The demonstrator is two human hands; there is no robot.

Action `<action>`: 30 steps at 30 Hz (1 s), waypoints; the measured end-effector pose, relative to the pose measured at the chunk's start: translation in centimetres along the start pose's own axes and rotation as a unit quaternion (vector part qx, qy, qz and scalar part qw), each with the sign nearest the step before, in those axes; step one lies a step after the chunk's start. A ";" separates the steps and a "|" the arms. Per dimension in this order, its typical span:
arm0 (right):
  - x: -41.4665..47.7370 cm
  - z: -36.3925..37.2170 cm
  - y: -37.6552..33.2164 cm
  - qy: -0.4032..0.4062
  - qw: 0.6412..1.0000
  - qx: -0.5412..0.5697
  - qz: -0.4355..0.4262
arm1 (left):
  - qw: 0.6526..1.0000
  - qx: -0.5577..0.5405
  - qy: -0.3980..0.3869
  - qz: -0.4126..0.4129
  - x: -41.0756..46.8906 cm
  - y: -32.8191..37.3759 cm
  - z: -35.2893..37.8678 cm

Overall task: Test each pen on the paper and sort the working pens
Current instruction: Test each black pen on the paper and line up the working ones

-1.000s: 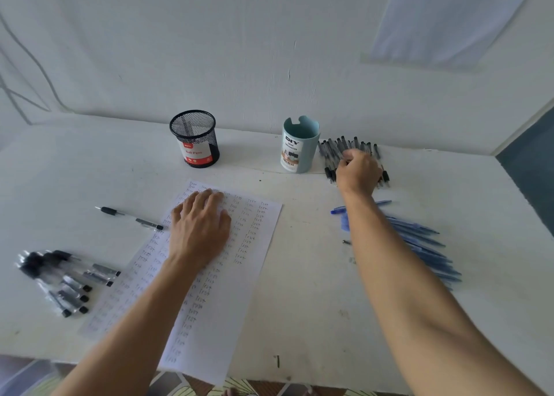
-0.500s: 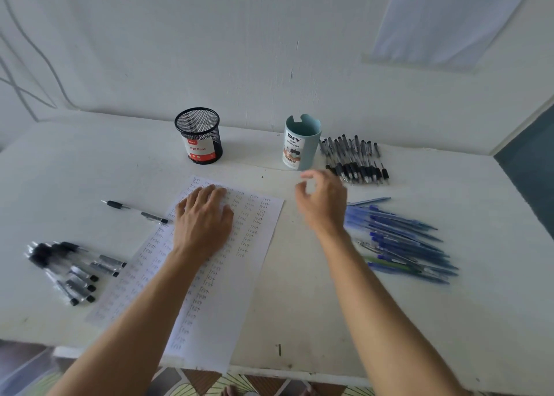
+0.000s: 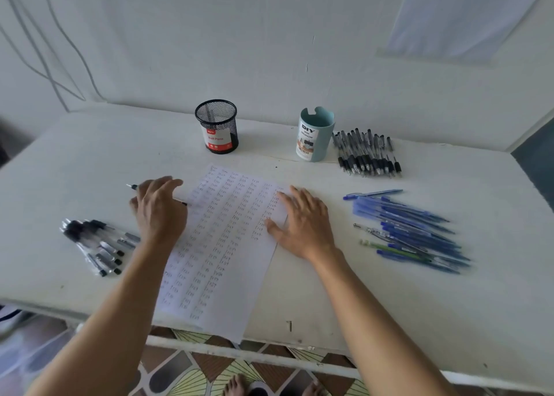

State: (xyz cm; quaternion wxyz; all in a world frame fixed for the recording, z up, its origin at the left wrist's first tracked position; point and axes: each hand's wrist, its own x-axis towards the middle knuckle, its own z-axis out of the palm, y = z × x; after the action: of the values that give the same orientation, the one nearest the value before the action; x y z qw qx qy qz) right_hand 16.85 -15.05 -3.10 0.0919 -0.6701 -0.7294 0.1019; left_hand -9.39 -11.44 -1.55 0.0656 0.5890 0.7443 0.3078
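Pen [image 3: 133, 186] lies on the table [image 3: 90, 162] under the left hand [image 3: 160, 213], long axis crossing beneath its fingers, grip impossible to tell; the farther right hand [image 3: 302, 224] rests flat on the paper [image 3: 221, 245].

Soft even daylight, slight blur, wide-angle edge distortion

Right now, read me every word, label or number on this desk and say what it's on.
"Ball Pens": red label on the black mesh cup.
"DIY", "DESK ORGANIZER": label on the teal cup.
"test", handwritten over and over in columns: the paper.
Too blurred: the small mark above "Ball Pens", the fine print low on the teal cup's label, any print on the pens.
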 end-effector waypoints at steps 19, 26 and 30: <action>-3.2 -0.2 0.0 -0.050 0.998 0.025 -0.037 | 0.944 -0.248 -0.187 0.110 -2.1 5.0 -2.3; -2.9 0.0 0.1 -0.065 0.997 -0.002 -0.035 | 0.878 -0.375 -0.272 0.117 -4.2 8.3 -1.6; -2.8 -0.1 -0.2 -0.063 0.998 0.007 -0.024 | 0.845 -0.456 -0.262 0.095 -4.2 8.8 -0.6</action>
State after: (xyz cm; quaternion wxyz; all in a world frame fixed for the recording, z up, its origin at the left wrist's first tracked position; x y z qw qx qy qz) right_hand 16.91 -17.88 -2.97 0.0524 -0.6438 -0.7491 0.1469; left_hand -1.06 -14.51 2.52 0.4896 0.6191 0.4156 0.4519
